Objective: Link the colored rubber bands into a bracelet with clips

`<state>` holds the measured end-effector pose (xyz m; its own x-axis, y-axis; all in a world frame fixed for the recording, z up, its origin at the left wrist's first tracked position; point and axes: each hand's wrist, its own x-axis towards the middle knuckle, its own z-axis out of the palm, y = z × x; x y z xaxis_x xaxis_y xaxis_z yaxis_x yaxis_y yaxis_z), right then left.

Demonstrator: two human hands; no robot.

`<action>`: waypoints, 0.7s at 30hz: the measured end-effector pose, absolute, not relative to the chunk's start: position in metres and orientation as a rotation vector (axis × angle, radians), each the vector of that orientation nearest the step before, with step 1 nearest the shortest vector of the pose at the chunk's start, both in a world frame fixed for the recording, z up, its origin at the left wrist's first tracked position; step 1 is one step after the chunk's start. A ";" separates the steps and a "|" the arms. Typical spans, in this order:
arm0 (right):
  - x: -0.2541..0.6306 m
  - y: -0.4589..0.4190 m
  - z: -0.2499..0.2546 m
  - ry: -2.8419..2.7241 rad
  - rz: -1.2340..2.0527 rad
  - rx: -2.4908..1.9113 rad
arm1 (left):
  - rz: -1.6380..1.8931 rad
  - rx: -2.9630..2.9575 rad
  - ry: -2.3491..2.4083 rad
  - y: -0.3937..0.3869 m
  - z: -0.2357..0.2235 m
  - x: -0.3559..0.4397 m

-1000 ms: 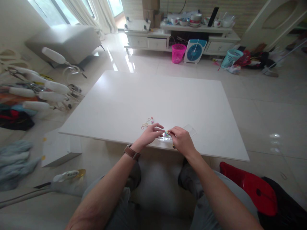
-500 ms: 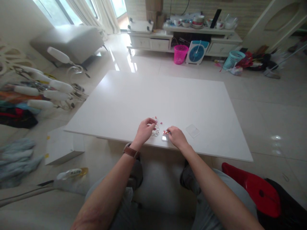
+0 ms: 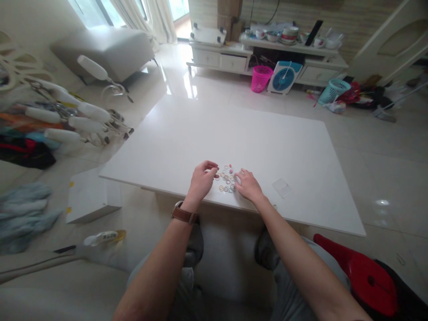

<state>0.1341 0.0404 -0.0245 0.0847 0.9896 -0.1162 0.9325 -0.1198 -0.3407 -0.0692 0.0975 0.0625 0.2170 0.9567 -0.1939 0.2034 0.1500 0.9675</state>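
Note:
Several thin rings (image 3: 228, 182) lie loosely spread on the white table (image 3: 261, 138) near its front edge, between my two hands. Just beyond them sit a pink bead-like piece (image 3: 231, 171) and a smaller red one (image 3: 230, 165). My left hand (image 3: 201, 179) rests at the left side of the rings, its fingers loosely curled with a gap to the thumb. On the right, my right hand (image 3: 248, 184) reaches over the edge of the group with its fingers apart. A clear flat plastic lid (image 3: 281, 188) lies to the right of that hand.
A small object (image 3: 274, 206) shows by my right forearm near the table edge. To the right stands a red seat-like object (image 3: 371, 278). On the floor at left are a white box (image 3: 90, 196) and a bottle (image 3: 104, 238). A pink basket (image 3: 261, 79) stands beyond the table.
The small box with red pieces by my right hand no longer shows between my hands. More rings now lie spread there. My right hand's fingers have parted; the view has shifted slightly.

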 end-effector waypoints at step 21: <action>0.167 0.001 0.036 -1.471 0.673 -1.552 | 0.649 1.529 1.034 0.078 0.043 -0.041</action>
